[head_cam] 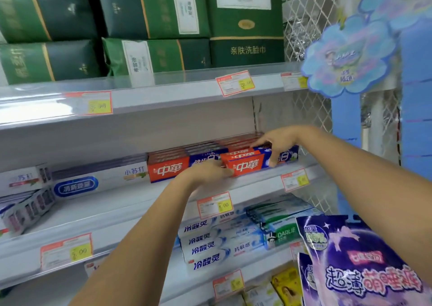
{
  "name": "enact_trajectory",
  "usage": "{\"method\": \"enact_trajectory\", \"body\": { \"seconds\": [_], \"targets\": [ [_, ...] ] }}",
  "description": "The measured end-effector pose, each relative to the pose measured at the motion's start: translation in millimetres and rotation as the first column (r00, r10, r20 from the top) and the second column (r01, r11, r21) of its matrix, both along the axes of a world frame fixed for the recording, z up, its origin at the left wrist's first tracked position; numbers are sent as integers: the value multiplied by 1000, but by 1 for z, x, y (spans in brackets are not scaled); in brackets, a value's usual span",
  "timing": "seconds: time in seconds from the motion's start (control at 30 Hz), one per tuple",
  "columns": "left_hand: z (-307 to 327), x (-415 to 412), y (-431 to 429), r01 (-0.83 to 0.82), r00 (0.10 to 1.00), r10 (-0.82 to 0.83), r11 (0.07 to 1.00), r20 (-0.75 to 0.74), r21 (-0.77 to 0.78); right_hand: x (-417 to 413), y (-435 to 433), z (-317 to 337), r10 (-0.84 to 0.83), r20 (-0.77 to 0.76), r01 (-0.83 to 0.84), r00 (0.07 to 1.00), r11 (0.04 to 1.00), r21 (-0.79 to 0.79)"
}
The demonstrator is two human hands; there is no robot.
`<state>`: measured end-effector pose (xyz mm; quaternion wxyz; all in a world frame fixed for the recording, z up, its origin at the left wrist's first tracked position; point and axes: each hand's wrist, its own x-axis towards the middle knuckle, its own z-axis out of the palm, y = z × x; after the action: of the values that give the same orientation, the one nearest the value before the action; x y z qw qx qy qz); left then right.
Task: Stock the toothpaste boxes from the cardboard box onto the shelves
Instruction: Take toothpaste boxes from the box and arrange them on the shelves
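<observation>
left hand (207,173) and right hand (279,142) on the front red toothpaste box (248,165), middle shelf (145,197)

- Toothpaste boxes (245,164), middle shelf: orange-red panel with white characters, deep blue panel beside it.
- Neighbouring boxes (77,186): white, with a blue oval badge.
- Lower boxes (210,247): white with blue lettering and pale blue swirls.
- Tissue packs (149,11), top shelf: dark and mid green, gold stripe, white label.
- Price tags (235,82): white, red border, yellow patch.
- Shelves (140,203): pale grey-white.
- Hanging pack (364,259): purple, pink and white characters.
- Flower-shaped sign (346,55): light blue.
- Mesh panel (306,13): white diamond lattice.
</observation>
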<state>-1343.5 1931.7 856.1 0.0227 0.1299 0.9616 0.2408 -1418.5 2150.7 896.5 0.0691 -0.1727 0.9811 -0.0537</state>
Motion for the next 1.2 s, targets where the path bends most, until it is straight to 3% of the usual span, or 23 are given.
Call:
{"method": "enact_trajectory", "body": {
  "seconds": [0.17,0.33,0.47,0.53,0.63,0.73,0.77,0.87,0.9,1.1,1.2],
  "targets": [
    [-5,-16,14,-7,1000,7,1000,17,-16,-7,16,-10,-30,-39,29,999,999,-25],
    [-12,-36,19,-54,998,57,966,-2,255,-8,24,-11,-123,39,126,992,989,-77],
    [-14,-46,24,-61,998,58,955,20,290,-9,30,-11,-186,45,191,982,969,-159],
    [-15,-47,24,-87,996,91,951,3,298,-6,32,-14,-176,10,174,984,960,-220],
    [-11,-40,19,-48,990,101,897,-96,439,4,34,-13,-134,-157,64,979,921,-385],
    [2,-32,6,55,980,82,762,-180,645,15,36,-4,-76,-195,-68,978,767,-638],
    [6,-29,2,73,986,68,652,-154,754,20,35,0,-62,-150,-70,987,669,-740],
    [15,-18,-3,-6,1000,12,158,4,987,33,29,7,1,-27,-26,1000,314,-949],
    [17,-13,-5,-35,999,23,82,34,996,35,27,8,22,-13,-19,1000,266,-964],
    [11,8,-19,-106,988,111,0,105,994,50,16,12,68,13,-9,998,325,-946],
    [5,20,-24,-92,989,116,-4,92,996,60,7,7,162,50,-33,985,467,-883]
  ]
}}
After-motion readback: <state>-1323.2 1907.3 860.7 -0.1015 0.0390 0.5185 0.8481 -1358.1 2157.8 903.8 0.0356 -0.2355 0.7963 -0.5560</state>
